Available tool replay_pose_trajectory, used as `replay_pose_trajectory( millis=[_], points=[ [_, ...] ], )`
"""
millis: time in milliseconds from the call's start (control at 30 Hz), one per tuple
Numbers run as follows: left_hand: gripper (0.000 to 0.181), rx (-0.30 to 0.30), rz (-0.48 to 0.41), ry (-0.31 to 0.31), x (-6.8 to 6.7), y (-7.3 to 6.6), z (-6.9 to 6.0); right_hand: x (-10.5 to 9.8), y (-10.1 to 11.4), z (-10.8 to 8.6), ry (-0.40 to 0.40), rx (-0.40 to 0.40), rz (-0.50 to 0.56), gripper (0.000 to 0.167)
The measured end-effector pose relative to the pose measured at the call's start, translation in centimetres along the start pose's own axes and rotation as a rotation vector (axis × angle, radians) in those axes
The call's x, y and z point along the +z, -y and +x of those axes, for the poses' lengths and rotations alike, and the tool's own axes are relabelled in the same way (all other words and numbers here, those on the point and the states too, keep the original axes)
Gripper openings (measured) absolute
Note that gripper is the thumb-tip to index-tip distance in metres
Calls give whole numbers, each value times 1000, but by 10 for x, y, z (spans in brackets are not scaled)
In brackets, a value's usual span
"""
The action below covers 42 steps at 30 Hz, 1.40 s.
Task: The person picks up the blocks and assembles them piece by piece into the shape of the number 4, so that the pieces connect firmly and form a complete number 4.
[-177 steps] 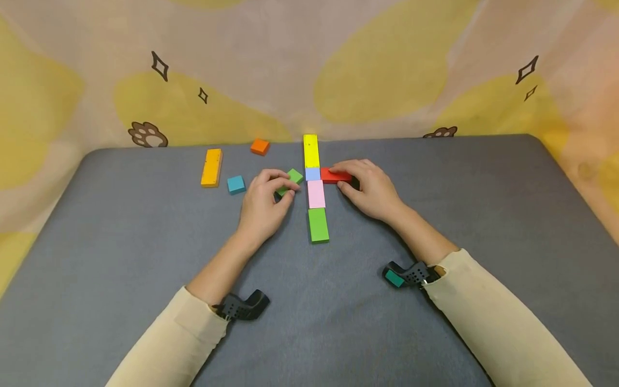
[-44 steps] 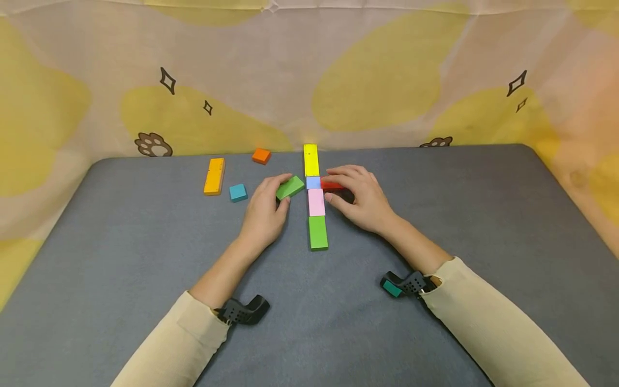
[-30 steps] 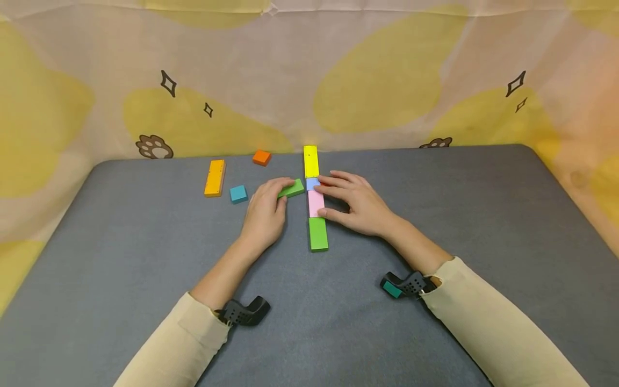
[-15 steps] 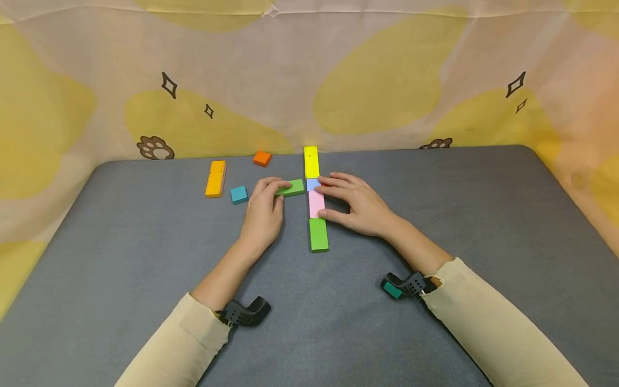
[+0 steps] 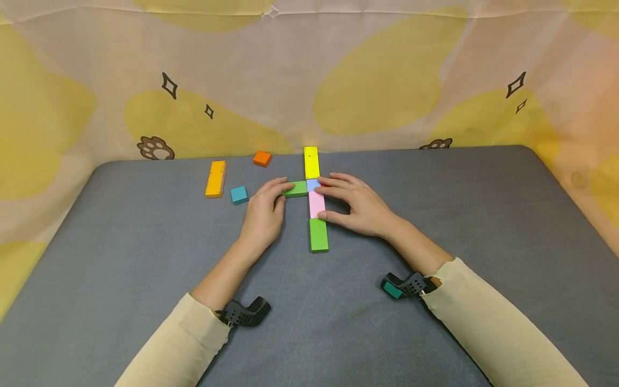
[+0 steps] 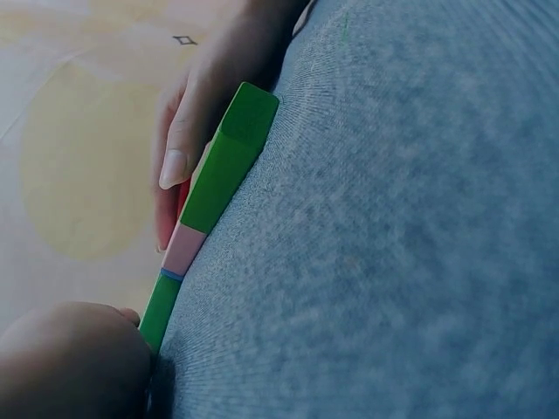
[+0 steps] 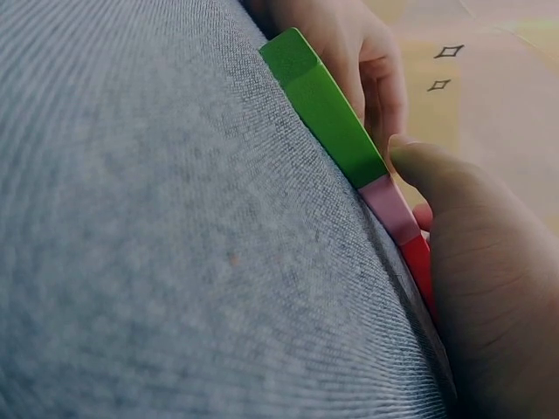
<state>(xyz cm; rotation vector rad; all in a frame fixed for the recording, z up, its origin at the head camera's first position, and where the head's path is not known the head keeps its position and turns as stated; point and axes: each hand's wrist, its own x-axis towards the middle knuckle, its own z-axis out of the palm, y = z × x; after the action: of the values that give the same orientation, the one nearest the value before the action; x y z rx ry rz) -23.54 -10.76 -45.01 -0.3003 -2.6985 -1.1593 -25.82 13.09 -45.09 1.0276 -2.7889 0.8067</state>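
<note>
In the head view my left hand [image 5: 263, 212] pinches a green block [image 5: 297, 189] lying crosswise, its right end against a small blue-violet block [image 5: 312, 185]. Above that block lies a yellow block [image 5: 311, 162]; below it come a pink block [image 5: 316, 205] and another green block [image 5: 319, 235], in one column. My right hand [image 5: 362, 207] has its fingers stretched to the column, with fingertips on the blue-violet block's edge and the thumb tip at the pink block. It mostly covers a red block, which shows in the right wrist view [image 7: 419, 269] beside the pink block [image 7: 390, 209].
Left of my left hand lie a small teal block [image 5: 239, 195] and a long orange-yellow block [image 5: 215, 179]. A small orange block [image 5: 262, 158] is near the back edge of the grey table [image 5: 309, 322]. A patterned cloth hangs behind.
The green block in my left hand has turned from slanted to crosswise and moved right against the blue-violet block. My right hand has shifted from the red block onto the column's edge.
</note>
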Motion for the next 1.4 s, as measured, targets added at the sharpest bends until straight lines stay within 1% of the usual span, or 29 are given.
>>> replay_pose_trajectory(
  millis=[167, 367, 733, 1067, 1233, 1333, 1400],
  points=[
    [34, 2, 12, 24, -1, 0, 1, 0, 1, 0, -1, -4, 7, 59],
    [37, -17, 46, 74, -1, -2, 0, 0, 0, 0, 0, -3, 3, 59],
    [42, -24, 62, 118, 0, -1, 0, 1, 1, 0, 3, 4, -1, 60],
    [47, -38, 90, 129, 0, -3, -1, -1, 1, 1, 6, 4, 1, 60],
    [48, -35, 97, 130, 0, -4, -1, -1, 1, 1, 5, -9, -13, 69],
    [49, -40, 97, 131, 0, -4, -2, 0, 2, -1, -22, -30, -6, 74],
    [49, -41, 96, 132, 0, -4, -2, 1, 3, -3, -45, -60, 13, 75]
  ],
)
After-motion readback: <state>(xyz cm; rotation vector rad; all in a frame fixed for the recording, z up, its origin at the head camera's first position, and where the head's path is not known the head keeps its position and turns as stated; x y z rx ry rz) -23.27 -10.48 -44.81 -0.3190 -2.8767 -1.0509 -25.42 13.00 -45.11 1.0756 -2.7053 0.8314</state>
